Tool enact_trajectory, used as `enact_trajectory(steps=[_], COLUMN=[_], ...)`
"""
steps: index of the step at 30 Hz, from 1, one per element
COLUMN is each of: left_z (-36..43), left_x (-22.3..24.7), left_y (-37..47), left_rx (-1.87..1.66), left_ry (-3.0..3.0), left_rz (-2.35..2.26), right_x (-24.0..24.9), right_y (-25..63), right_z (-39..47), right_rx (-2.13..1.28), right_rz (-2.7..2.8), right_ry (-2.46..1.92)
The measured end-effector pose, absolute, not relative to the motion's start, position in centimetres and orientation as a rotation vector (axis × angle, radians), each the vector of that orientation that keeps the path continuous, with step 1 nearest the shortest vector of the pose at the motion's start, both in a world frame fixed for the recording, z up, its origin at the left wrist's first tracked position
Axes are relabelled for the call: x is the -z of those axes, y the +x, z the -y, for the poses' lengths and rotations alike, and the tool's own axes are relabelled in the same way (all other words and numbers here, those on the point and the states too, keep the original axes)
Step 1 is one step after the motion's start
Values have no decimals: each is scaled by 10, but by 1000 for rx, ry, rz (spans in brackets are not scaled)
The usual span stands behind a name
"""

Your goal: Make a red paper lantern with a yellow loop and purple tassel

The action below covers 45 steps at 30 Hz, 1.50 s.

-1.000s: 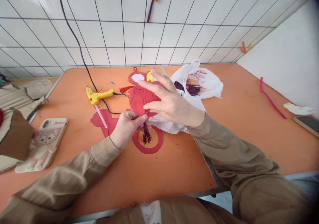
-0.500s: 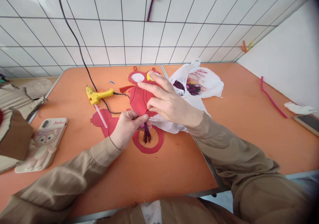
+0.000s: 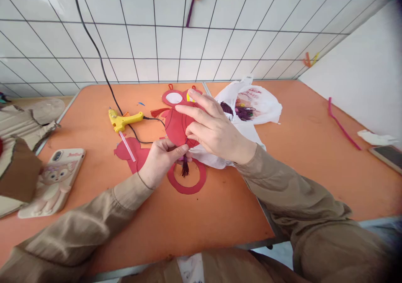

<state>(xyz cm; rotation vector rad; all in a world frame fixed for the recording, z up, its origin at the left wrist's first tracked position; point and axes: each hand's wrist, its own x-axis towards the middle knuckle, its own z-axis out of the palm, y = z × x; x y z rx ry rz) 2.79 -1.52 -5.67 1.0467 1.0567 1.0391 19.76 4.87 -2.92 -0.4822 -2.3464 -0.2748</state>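
My left hand (image 3: pixel 163 155) pinches the lower edge of a round red paper cutout (image 3: pixel 176 128) with dark curved lines, like a lantern. A dark purple tassel (image 3: pixel 185 168) hangs below that edge, between my left fingertips and the table. My right hand (image 3: pixel 209 128) is over the cutout's right side; its thumb and a finger close near the tassel's thin cord, while the other fingers extend toward the upper left. Part of the cutout is hidden behind this hand. Below lies a flat red paper ring (image 3: pixel 176 185), and further red cut pieces (image 3: pixel 128 149) are to the left.
A yellow glue gun (image 3: pixel 125 120) with a clear stick and black cable lies at left. Behind the hands is a red piece with white circles (image 3: pixel 173 98). A white plastic bag (image 3: pixel 266 107) holds purple tassels. A phone (image 3: pixel 53 182) and cardboard (image 3: pixel 19 170) are far left.
The cutout and tassel have shifted very slightly to the right, and the tassel's strands hang a little narrower. Both hands keep nearly the same grip.
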Motion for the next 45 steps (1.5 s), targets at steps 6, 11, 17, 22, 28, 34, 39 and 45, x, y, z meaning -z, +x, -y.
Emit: enact_trajectory(steps=[6,11,17,22,28,34,39,45], left_z=[16,16,16,16,15,16,17,17], left_x=[57,60,61,60,59,58,57,57], left_y=[28,28,28,27,28,29,31,32], left_rx=[-1043,-1069,-1102,-1108,-1093,-1062,-1060,-1052], left_ry=[1022,984,989,999,1013,1079,1087,1078], left_rz=[-1049,-1044,-999,-989,-1017,-1028,-1024,-1001], right_x=[28,22,20,22,20,18,19,21], right_y=[199,205,206,207,207,204,203,202], right_z=[-50,-49,-42,-44,-44,-43,-42,-43], right_rx=[349,302,251,280,155,106,202,175], right_rz=[2346,2317,2329,2453,2456,2439,2446,2418], right_ry=[-471,-530,-552,-499,-518,-583,-606,-590])
